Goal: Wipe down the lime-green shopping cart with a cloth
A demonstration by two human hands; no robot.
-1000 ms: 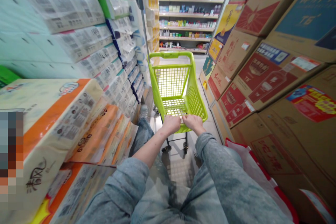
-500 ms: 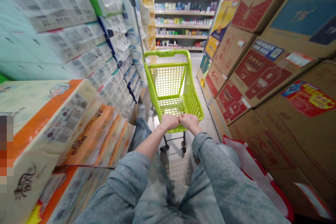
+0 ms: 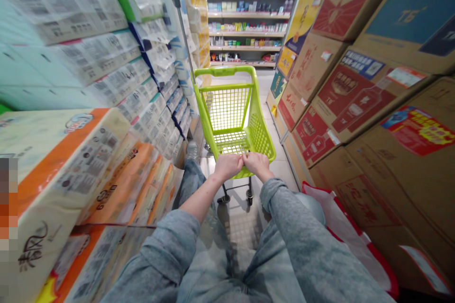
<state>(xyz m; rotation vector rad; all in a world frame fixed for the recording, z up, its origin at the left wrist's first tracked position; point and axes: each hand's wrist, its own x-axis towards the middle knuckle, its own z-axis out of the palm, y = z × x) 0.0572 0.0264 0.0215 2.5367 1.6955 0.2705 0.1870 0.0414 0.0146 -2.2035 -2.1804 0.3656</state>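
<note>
A lime-green plastic shopping cart (image 3: 231,110) with a grid-patterned basket stands right in front of me on small black wheels. At its near rim my left hand (image 3: 228,166) is closed, knuckles up, with the fingers curled over the edge. Beside it my right hand (image 3: 256,164) is closed on the same rim. The two hands meet at the thumbs, and the fingertips are hidden under them. Inside the basket I see only its grid floor. The cart's far end carries a raised green bar (image 3: 225,71).
Wrapped paper packs (image 3: 99,170) are stacked close on my left. Cardboard cartons (image 3: 355,94) rise along the right. A red-edged white bag (image 3: 337,220) lies by my right leg. Shelves (image 3: 249,15) with small goods stand at the aisle's far end. A grey pole (image 3: 183,28) rises beyond the cart's left side.
My left forearm has shifted slightly left, and the small gap between my hands has narrowed. Both hands stay at the rim, and the cart stands almost where it was.
</note>
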